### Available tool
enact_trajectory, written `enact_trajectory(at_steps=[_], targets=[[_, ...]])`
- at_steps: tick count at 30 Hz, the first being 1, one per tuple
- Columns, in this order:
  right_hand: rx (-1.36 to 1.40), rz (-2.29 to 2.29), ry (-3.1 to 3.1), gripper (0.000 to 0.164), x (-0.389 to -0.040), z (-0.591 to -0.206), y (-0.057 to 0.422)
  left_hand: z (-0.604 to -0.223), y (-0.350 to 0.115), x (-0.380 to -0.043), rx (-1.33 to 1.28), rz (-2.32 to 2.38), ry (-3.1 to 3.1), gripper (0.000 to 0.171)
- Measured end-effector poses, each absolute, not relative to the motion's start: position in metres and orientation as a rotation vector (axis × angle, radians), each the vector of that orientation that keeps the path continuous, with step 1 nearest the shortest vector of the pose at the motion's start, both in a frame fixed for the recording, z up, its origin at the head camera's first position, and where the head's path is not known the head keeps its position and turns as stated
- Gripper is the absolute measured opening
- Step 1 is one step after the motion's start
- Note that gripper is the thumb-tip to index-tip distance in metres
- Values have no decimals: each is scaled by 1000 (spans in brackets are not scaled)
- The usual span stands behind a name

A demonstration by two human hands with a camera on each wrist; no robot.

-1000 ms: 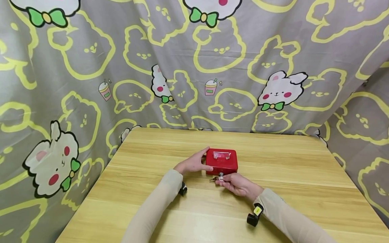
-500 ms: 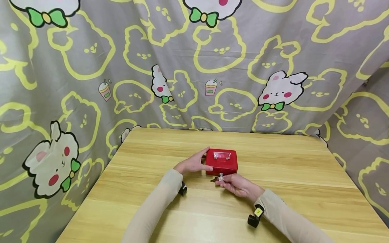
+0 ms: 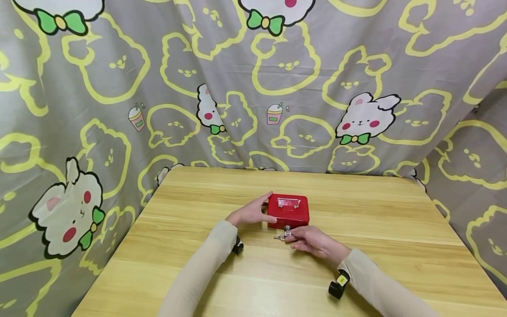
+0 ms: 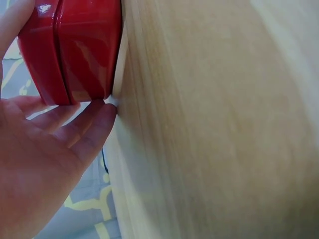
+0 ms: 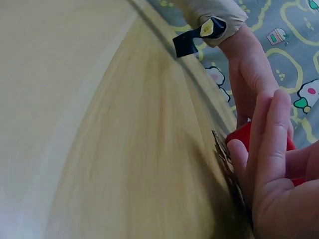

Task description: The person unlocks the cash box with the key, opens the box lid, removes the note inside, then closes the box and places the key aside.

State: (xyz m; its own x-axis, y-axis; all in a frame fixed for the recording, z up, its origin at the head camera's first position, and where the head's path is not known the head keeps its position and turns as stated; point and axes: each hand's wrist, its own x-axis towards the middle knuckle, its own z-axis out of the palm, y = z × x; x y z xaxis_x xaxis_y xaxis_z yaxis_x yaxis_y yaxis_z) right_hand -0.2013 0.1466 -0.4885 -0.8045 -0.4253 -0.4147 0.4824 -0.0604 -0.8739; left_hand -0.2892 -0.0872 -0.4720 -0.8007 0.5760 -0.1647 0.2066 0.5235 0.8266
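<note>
A small red metal cash box [image 3: 293, 218] with a folding silver handle [image 3: 288, 203] sits on the wooden table. My left hand [image 3: 251, 213] grips its left end, thumb at the front corner and fingers round the back. In the left wrist view the fingers of the left hand [image 4: 45, 144] lie along the red side of the box [image 4: 87, 50]. A key [image 3: 288, 233] stands in the lock at the box's front, and a second key [image 3: 279, 237] hangs beside it. My right hand [image 3: 313, 242] pinches the key at its bow; in the right wrist view the fingers partly hide the keys [image 5: 219, 144].
The wooden table [image 3: 376, 220] stretches out round the box. A grey curtain [image 3: 237, 66] with yellow outlines and rabbit figures hangs behind the table and along its sides. A black wrist camera [image 3: 336, 288] sticks out below the right cuff.
My right hand and wrist have shifted slightly to the right, and its fingers cover less of the keys. The left hand and the cash box stay nearly still.
</note>
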Motion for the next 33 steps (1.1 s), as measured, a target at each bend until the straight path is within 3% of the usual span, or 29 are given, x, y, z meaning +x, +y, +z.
enact_trajectory(at_steps=[9,17,20,27,33], targets=[[-162,-1736,2039,38,-192,-473,161,-472,-88,-288,636,1185,2356,103],[-307,-1582,2669,16,-194,-466,181,-472,-88,-286,624,1162,2381,102],[-333,-1588,2791,15,-201,-467,187,-472,-88,-286,624,1167,2381,102],[-392,-1576,2841,36,-219,-474,200,-474,-88,-286,623,1154,2396,103],[-480,-1538,2664,70,-229,-477,205,-474,-88,-286,628,1168,2388,103]])
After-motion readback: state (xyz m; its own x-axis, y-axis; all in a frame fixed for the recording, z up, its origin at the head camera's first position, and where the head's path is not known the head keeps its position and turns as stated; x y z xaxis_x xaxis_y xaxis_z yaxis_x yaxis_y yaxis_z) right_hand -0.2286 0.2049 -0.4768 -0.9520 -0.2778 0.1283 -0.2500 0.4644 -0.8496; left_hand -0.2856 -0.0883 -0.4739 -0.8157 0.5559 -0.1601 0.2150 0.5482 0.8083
